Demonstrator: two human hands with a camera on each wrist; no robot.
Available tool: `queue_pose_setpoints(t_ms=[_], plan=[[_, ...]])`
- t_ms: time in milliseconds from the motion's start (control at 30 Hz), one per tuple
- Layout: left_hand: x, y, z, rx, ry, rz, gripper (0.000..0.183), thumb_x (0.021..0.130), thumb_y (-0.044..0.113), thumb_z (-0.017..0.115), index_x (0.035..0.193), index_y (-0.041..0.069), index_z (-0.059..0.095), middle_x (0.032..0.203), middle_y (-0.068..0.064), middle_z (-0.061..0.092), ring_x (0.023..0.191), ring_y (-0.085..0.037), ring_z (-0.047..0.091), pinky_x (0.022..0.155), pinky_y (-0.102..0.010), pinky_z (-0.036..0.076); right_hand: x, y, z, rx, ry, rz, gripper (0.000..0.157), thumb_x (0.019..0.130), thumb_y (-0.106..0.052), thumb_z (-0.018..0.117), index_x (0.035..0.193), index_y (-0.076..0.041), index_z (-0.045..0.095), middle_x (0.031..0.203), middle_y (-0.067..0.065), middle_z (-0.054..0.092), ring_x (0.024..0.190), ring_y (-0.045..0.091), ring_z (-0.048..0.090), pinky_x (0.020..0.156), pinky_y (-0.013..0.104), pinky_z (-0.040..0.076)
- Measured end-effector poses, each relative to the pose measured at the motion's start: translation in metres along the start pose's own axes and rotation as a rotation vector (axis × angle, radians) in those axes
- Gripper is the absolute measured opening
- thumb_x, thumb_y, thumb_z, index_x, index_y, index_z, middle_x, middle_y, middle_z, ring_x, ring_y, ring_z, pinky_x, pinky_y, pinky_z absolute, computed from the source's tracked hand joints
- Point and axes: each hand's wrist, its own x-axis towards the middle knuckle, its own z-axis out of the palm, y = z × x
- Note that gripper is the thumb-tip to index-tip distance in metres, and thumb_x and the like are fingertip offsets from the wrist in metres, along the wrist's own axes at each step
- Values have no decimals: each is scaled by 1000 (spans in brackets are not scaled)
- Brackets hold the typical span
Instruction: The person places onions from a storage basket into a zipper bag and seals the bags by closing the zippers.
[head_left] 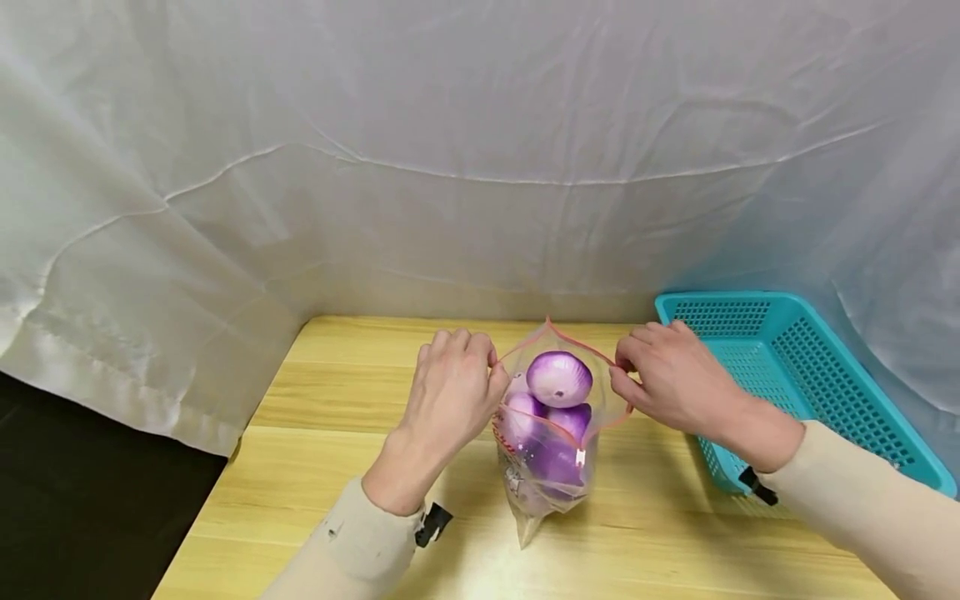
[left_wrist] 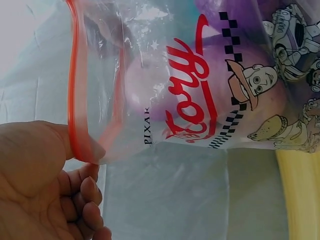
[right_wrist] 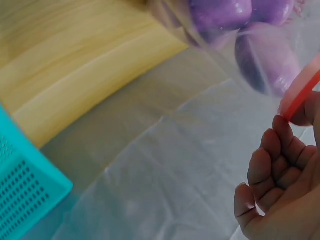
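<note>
A clear zip bag (head_left: 543,483) with a red-orange rim and printed cartoon figures stands on the table, its mouth spread wide. Several purple onions (head_left: 559,379) fill it, one lying on top near the opening. My left hand (head_left: 455,387) pinches the left edge of the rim between thumb and index finger. At the opposite edge, my right hand (head_left: 675,375) pinches the rim in the same manner. In the left wrist view the bag's red lettering (left_wrist: 192,85) shows, with onions blurred behind the plastic. A white slider (head_left: 581,457) sits on the near rim.
To the right stands a turquoise plastic basket (head_left: 825,350) with perforated walls, partly behind my right forearm. The wooden table (head_left: 330,400) ends at a pale hanging cloth (head_left: 465,233) at the back. A dark area (head_left: 90,492) lies beyond the table's left edge.
</note>
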Motion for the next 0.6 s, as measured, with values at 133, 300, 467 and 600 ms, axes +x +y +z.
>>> queue_pose_setpoints(t_ms=[133, 300, 467, 600], plan=[[2, 3, -5, -35, -30, -35, 10, 91, 18, 66, 83, 15, 62, 78, 1, 58, 80, -24, 52, 75, -39, 42, 14, -11, -3, 99, -29, 99, 20, 93, -16, 63, 75, -21, 59, 70, -8, 53, 72, 15, 46, 73, 36, 30], [2, 15, -19, -104, -75, -93, 11, 91, 21, 67, 82, 18, 60, 77, 3, 58, 79, -22, 52, 75, -38, 44, 42, -24, -3, 221, -25, 194, 17, 99, -17, 61, 83, -15, 67, 78, -2, 62, 78, 20, 54, 76, 40, 42], [1, 20, -20, -152, -156, -127, 18, 98, 29, 64, 84, 21, 57, 76, 4, 56, 76, -21, 49, 73, -36, 41, 62, -29, 3, 279, -71, 246, 17, 102, -22, 65, 94, -10, 73, 90, 4, 70, 88, 25, 61, 76, 44, 52], [6, 6, -16, -148, -146, -140, 22, 106, 29, 56, 91, 17, 66, 83, 2, 62, 84, -22, 56, 81, -38, 46, 63, -28, 8, 298, -113, 272, 15, 103, -23, 67, 96, -11, 73, 92, 3, 70, 91, 25, 61, 77, 44, 53]])
